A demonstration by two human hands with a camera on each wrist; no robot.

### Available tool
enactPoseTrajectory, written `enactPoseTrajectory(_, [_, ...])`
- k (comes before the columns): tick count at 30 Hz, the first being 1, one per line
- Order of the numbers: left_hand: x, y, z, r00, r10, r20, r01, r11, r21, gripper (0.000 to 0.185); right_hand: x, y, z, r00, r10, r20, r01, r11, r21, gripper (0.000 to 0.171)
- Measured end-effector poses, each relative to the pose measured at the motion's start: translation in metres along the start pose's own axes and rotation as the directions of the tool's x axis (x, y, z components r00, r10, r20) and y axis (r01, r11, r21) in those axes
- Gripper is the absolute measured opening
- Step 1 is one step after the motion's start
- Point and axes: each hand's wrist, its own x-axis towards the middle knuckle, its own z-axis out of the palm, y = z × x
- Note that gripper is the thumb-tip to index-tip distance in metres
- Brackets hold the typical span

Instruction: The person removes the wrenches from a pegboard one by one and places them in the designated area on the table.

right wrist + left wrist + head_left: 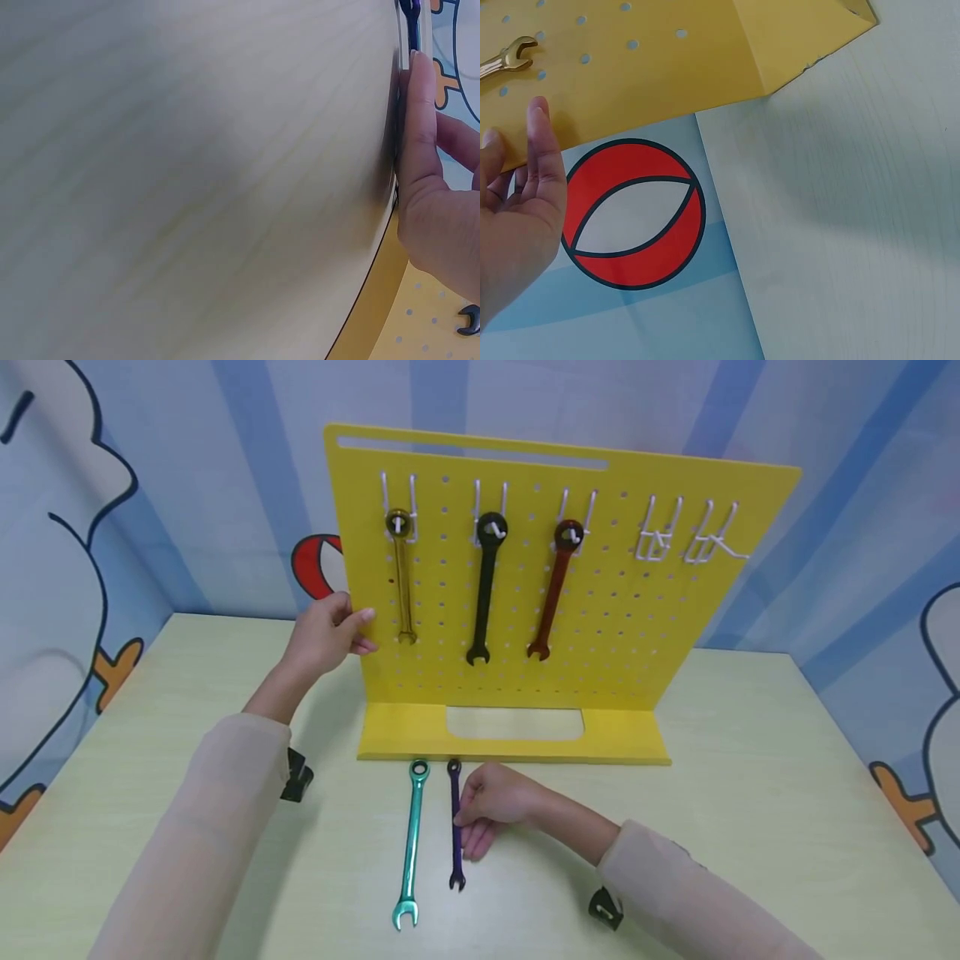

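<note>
The person's bare left hand (325,631) grips the left edge of the yellow perforated pegboard (517,602), the beige-sleeved left arm (202,827) stretched forward. The beige-sleeved right arm (686,889) angles inward, and the bare right hand (497,802), fingers bent in a pinch, is just before the pegboard's front edge.

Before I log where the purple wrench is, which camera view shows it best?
The head view: both ends of the purple wrench show, and the right hand hides only a little of it. The right wrist view gives just a piece near the top edge, past the fingers; the left wrist view doesn't show it.
</note>
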Motion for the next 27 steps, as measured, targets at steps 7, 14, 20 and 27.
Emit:
enactPoseTrajectory(7, [0.0004,-0.0008,0.0,1.0,0.005,-0.004,-0.005,1.0,0.004,0.026,0.003,-0.0001,0.0007,1.0,0.015,-0.01,-0.015,1.0,-0.008,0.006])
enactPoseTrajectory(14, [-0.0007,-0.0003,-0.0003,1.0,0.003,-0.005,-0.003,1.0,0.005,0.026,0.0031,-0.0007,0.0006,1.0,0.023,-0.01,-0.023,0.999,-0.023,0.007])
enactPoseTrajectory(20, [-0.0019,0.0007,-0.0008,1.0,0.005,0.001,-0.005,1.0,-0.001,0.027,0.001,-0.001,0.0001,1.0,0.025,-0.001,-0.025,0.999,-0.02,0.008])
enactPoseTrajectory(27, [-0.0017,0.0013,-0.0007,1.0,-0.003,0.004,0.003,1.0,0.0,0.027,-0.0021,-0.0023,-0.0006,1.0,0.022,0.016,-0.021,0.999,-0.031,0.006])
